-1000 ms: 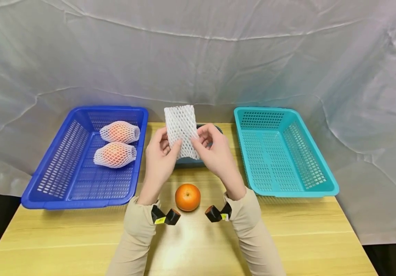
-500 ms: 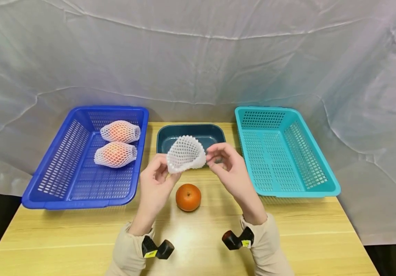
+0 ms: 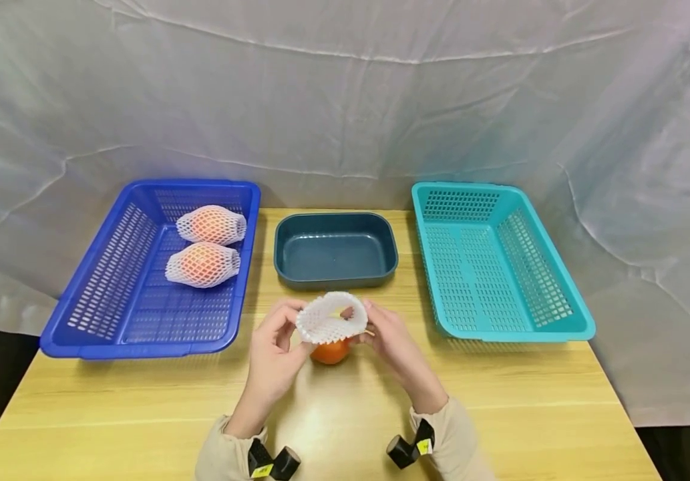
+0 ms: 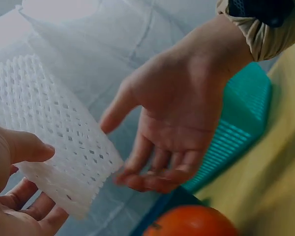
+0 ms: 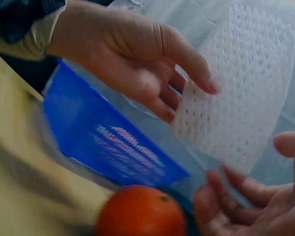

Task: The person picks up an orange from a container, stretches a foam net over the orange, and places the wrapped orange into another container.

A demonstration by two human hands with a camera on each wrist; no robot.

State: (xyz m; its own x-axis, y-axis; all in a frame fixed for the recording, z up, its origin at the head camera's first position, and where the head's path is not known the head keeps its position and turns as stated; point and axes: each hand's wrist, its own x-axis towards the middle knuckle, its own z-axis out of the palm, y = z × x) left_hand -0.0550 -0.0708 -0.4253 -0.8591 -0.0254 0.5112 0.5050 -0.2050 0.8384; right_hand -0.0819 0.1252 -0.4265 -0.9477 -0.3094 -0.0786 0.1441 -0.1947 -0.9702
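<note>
A white foam net sleeve (image 3: 323,327) is held above an orange fruit (image 3: 329,353), its mouth spread and facing the head camera. My left hand (image 3: 274,357) pinches the sleeve's left side between thumb and fingers. At the right rim is my right hand (image 3: 397,344); in the left wrist view, its fingertips (image 4: 130,180) meet the sleeve's edge, thumb and fingers apart. Below the sleeve, the fruit sits on the table, partly covered by it in the head view.
A blue basket (image 3: 140,351) on the left holds two net-wrapped fruits (image 3: 203,264). Behind the hands stands a dark teal tray (image 3: 335,275); a turquoise basket (image 3: 515,337) is at the right. A grey cloth (image 3: 332,100) hangs behind the wooden table (image 3: 140,421).
The sleeve came down from over the dark tray toward me and now overlaps the orange fruit. Its mouth has tipped up and opened. The right hand left its rim, then came back to it.
</note>
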